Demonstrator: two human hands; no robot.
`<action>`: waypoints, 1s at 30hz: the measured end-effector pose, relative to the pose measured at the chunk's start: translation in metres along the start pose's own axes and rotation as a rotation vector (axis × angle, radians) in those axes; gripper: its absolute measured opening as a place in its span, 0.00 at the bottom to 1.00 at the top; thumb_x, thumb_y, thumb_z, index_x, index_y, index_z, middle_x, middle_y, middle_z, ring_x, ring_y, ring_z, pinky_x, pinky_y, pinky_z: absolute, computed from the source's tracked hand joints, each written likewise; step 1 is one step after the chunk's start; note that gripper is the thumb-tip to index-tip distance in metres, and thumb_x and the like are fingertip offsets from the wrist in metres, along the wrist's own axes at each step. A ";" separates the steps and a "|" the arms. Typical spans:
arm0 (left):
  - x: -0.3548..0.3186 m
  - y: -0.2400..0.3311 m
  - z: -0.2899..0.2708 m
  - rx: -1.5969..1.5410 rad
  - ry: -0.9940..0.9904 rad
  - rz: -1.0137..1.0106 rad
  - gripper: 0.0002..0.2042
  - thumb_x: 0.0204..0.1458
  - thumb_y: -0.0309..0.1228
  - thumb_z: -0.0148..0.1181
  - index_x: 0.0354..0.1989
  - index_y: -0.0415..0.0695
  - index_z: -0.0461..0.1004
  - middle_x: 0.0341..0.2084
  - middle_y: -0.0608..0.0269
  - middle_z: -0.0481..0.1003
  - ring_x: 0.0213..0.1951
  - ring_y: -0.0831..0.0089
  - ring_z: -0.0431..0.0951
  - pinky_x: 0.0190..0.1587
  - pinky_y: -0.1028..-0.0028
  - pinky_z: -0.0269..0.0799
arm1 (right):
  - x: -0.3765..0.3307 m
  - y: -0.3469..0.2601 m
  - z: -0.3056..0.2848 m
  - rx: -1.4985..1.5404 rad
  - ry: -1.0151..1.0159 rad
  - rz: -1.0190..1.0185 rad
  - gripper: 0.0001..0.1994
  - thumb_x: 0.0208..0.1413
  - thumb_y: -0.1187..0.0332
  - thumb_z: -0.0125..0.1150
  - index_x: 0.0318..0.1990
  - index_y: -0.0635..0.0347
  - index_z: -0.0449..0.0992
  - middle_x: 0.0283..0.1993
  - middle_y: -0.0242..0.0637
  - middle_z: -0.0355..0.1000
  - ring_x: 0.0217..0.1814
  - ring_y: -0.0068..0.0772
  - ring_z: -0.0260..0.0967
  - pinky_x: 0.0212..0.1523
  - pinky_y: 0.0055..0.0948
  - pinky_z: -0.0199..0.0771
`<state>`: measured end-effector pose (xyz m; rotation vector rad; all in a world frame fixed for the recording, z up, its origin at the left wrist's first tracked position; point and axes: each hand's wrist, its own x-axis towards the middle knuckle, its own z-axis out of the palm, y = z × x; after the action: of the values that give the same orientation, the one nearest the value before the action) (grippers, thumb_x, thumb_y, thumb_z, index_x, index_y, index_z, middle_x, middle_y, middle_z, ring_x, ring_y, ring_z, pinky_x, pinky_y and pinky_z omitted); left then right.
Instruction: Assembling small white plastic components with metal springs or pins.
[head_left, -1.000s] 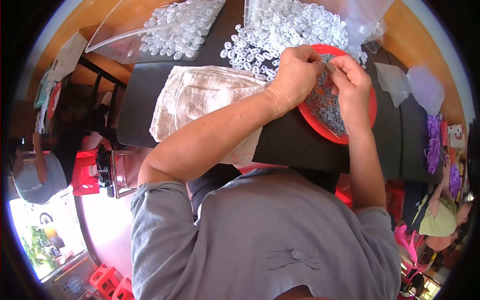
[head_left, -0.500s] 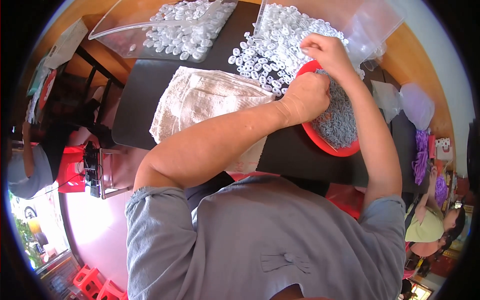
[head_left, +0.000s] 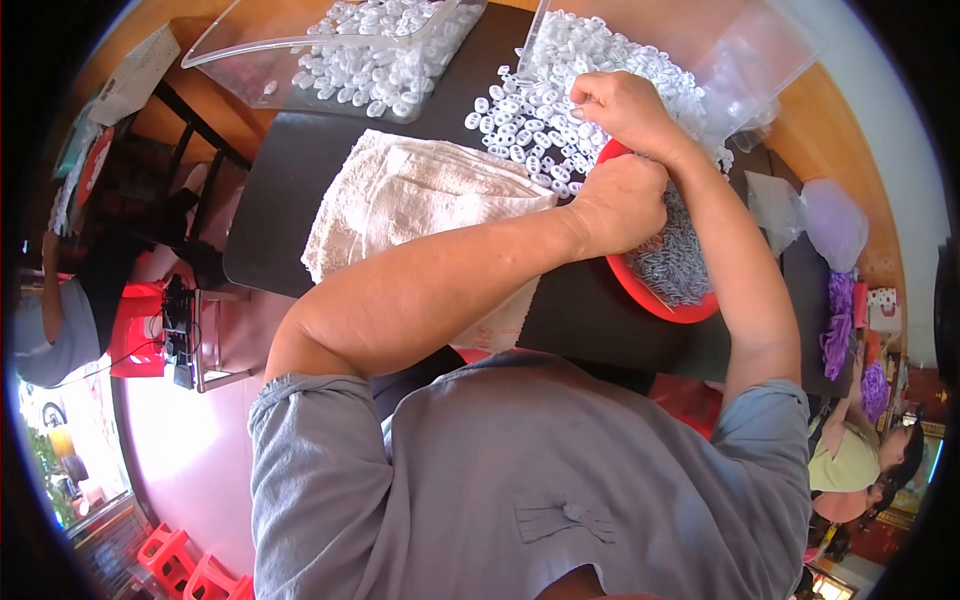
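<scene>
A red bowl (head_left: 690, 313) full of thin grey screw-like pieces (head_left: 672, 262) stands on the dark table. Over its left edge is my left hand (head_left: 625, 203), closed in a fist; whatever it holds is hidden. My right hand (head_left: 625, 108) reaches past the bowl to a spread of small white oval plastic pieces with two holes (head_left: 535, 130). Its fingers are curled and pinched together just above those pieces, and I cannot make out what is between them. My right wrist passes close behind the left fist.
A folded cream towel (head_left: 400, 190) lies left of the bowl. Behind are a clear bin of white pieces (head_left: 375, 60) and a tipped clear bin (head_left: 760, 60). Plastic bags (head_left: 835, 220) and purple bundles (head_left: 838, 325) are at the right. Other people sit on both sides.
My right hand has moved left and slightly nearer, from above the bowl's far edge to over the white pieces, its fingers curling in. The left fist has shifted only slightly.
</scene>
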<state>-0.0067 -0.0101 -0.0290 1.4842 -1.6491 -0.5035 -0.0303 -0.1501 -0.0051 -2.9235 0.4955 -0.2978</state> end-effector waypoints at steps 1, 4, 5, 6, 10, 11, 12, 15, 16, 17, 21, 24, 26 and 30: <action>0.000 0.000 -0.001 -0.008 0.000 -0.001 0.08 0.42 0.24 0.53 0.29 0.35 0.77 0.30 0.39 0.77 0.38 0.47 0.78 0.45 0.56 0.73 | -0.001 0.002 0.001 -0.015 0.010 -0.008 0.09 0.46 0.61 0.60 0.32 0.54 0.78 0.28 0.41 0.76 0.36 0.46 0.74 0.38 0.43 0.71; -0.001 0.001 -0.003 -0.028 -0.002 -0.005 0.08 0.43 0.24 0.53 0.29 0.36 0.77 0.30 0.40 0.77 0.38 0.47 0.78 0.45 0.56 0.72 | -0.005 0.009 0.001 -0.005 0.084 0.022 0.09 0.48 0.61 0.58 0.34 0.54 0.78 0.30 0.41 0.76 0.36 0.45 0.74 0.39 0.42 0.71; -0.001 0.001 -0.003 -0.041 -0.004 -0.015 0.08 0.43 0.25 0.53 0.29 0.36 0.77 0.30 0.40 0.77 0.38 0.47 0.78 0.44 0.56 0.72 | -0.007 0.012 0.000 -0.010 0.089 0.026 0.09 0.48 0.61 0.58 0.34 0.54 0.78 0.30 0.41 0.76 0.36 0.45 0.74 0.39 0.42 0.71; -0.001 0.001 -0.003 -0.042 -0.006 -0.008 0.08 0.43 0.25 0.53 0.29 0.36 0.77 0.30 0.40 0.77 0.38 0.47 0.78 0.44 0.56 0.72 | -0.009 0.015 -0.002 0.054 0.101 0.079 0.09 0.49 0.62 0.58 0.35 0.53 0.78 0.31 0.41 0.76 0.36 0.45 0.74 0.39 0.41 0.71; -0.001 -0.001 -0.001 -0.013 0.008 0.012 0.07 0.43 0.25 0.53 0.26 0.37 0.77 0.29 0.41 0.77 0.38 0.48 0.77 0.44 0.56 0.72 | -0.017 0.029 -0.008 0.210 0.182 0.137 0.09 0.51 0.63 0.56 0.37 0.53 0.78 0.31 0.39 0.77 0.36 0.43 0.74 0.38 0.38 0.71; -0.001 -0.001 0.000 -0.003 0.020 0.020 0.07 0.43 0.25 0.53 0.26 0.37 0.77 0.29 0.41 0.77 0.38 0.48 0.78 0.44 0.56 0.72 | -0.018 0.033 -0.010 0.203 0.195 0.114 0.08 0.51 0.63 0.57 0.35 0.53 0.78 0.31 0.38 0.77 0.35 0.42 0.74 0.37 0.37 0.71; -0.001 0.000 0.000 -0.004 0.019 0.021 0.07 0.43 0.25 0.53 0.26 0.37 0.77 0.29 0.41 0.77 0.38 0.48 0.78 0.44 0.56 0.72 | -0.019 0.031 -0.011 0.203 0.195 0.115 0.08 0.51 0.63 0.57 0.35 0.53 0.78 0.31 0.38 0.77 0.35 0.42 0.74 0.37 0.37 0.71; -0.003 0.000 0.001 0.004 0.016 0.017 0.06 0.43 0.26 0.53 0.25 0.37 0.77 0.28 0.41 0.77 0.37 0.47 0.78 0.43 0.56 0.72 | -0.018 0.018 -0.012 0.286 0.073 0.120 0.08 0.49 0.62 0.59 0.33 0.53 0.78 0.30 0.38 0.76 0.34 0.41 0.74 0.37 0.36 0.71; -0.004 -0.002 0.002 0.004 0.024 0.029 0.05 0.44 0.27 0.56 0.25 0.38 0.76 0.27 0.43 0.76 0.36 0.48 0.77 0.42 0.56 0.71 | -0.015 0.007 -0.012 0.200 0.054 0.065 0.08 0.47 0.62 0.60 0.33 0.53 0.79 0.30 0.38 0.76 0.35 0.41 0.74 0.37 0.36 0.71; -0.005 -0.004 0.002 0.004 0.033 0.040 0.05 0.44 0.28 0.59 0.25 0.38 0.75 0.26 0.45 0.76 0.35 0.48 0.76 0.40 0.57 0.71 | -0.012 0.001 -0.011 0.115 0.035 0.009 0.08 0.46 0.62 0.61 0.32 0.53 0.79 0.29 0.38 0.76 0.35 0.41 0.74 0.37 0.36 0.71; -0.002 -0.003 0.002 -0.021 0.003 0.018 0.05 0.44 0.28 0.59 0.25 0.38 0.75 0.26 0.44 0.76 0.35 0.48 0.76 0.41 0.56 0.70 | -0.002 0.004 -0.005 -0.013 -0.022 -0.029 0.07 0.45 0.62 0.61 0.31 0.52 0.79 0.30 0.38 0.76 0.35 0.42 0.74 0.37 0.38 0.71; -0.002 -0.002 0.002 -0.011 0.003 0.014 0.05 0.44 0.28 0.59 0.26 0.38 0.75 0.26 0.44 0.76 0.36 0.48 0.76 0.41 0.56 0.70 | 0.001 0.010 0.000 -0.051 -0.024 -0.023 0.08 0.45 0.62 0.60 0.31 0.52 0.79 0.30 0.38 0.76 0.35 0.43 0.74 0.37 0.39 0.70; -0.002 -0.001 0.002 0.002 0.005 0.023 0.05 0.44 0.28 0.59 0.26 0.38 0.75 0.26 0.44 0.76 0.36 0.48 0.76 0.41 0.56 0.70 | 0.000 0.013 0.002 0.056 0.052 0.050 0.08 0.46 0.63 0.60 0.33 0.53 0.79 0.29 0.39 0.76 0.35 0.43 0.73 0.37 0.39 0.70; -0.001 -0.003 0.003 -0.002 0.027 0.057 0.05 0.44 0.28 0.58 0.26 0.38 0.75 0.26 0.45 0.76 0.35 0.49 0.76 0.41 0.57 0.70 | -0.013 0.022 -0.008 0.230 0.115 0.153 0.07 0.49 0.66 0.60 0.34 0.56 0.78 0.26 0.36 0.74 0.28 0.34 0.72 0.32 0.33 0.69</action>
<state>-0.0073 -0.0108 -0.0335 1.4318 -1.6643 -0.4516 -0.0504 -0.1669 -0.0035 -2.6397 0.6507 -0.4709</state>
